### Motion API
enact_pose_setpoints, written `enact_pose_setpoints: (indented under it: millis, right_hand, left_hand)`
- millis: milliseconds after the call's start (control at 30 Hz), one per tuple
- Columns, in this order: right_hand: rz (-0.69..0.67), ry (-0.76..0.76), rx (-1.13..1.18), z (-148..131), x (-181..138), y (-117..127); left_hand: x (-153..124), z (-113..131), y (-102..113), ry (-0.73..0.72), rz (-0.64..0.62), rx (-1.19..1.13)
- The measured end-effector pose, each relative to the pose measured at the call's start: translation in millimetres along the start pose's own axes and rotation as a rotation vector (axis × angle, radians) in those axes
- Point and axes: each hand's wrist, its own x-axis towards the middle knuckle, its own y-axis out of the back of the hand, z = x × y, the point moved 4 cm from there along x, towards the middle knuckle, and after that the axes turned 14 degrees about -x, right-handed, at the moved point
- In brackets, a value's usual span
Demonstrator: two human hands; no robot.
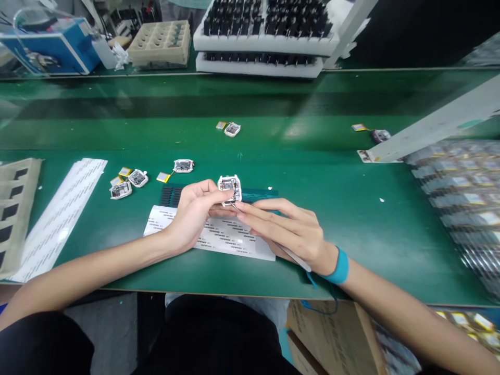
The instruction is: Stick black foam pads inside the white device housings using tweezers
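Observation:
Near the middle of the bench, my left hand (196, 211) is closed on a small white watch-like housing (224, 183) with a circuit board showing inside. My right hand (291, 229) grips metal tweezers (291, 254), whose tips reach the lower edge of the housing. A blue wrist strap (341, 266) with a cord circles my right wrist. Under both hands lies a white printed adhesive sheet (238, 245), and behind it a strip of black pieces (170, 196). My fingers hide part of the housing's lower side.
Similar housings with yellow-edged batteries lie on the left, including one housing (183, 166), and farther back another housing (232, 129). More printed sheets (64, 213) and a beige tray (23, 208) are left. Stacked clear trays (464, 198) and a white post (433, 122) stand right.

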Motion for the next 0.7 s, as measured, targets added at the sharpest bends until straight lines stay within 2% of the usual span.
enact_pose_setpoints:
  millis: [267,367,700]
  right_hand:
    - [-0.013,-0.016,0.018,-3,2,-6]
    - [0.022,-0.005,0.022,-1,1,-6]
    - [0.144,-0.033,-0.234,22,3,19]
  left_hand:
    - [-5,-2,0,0.004,0.021,-0.018]
    - [-3,-1,0,-0.007,-0.004,-0.025]
    - [9,11,4,-0.039,-0.077,0.012]
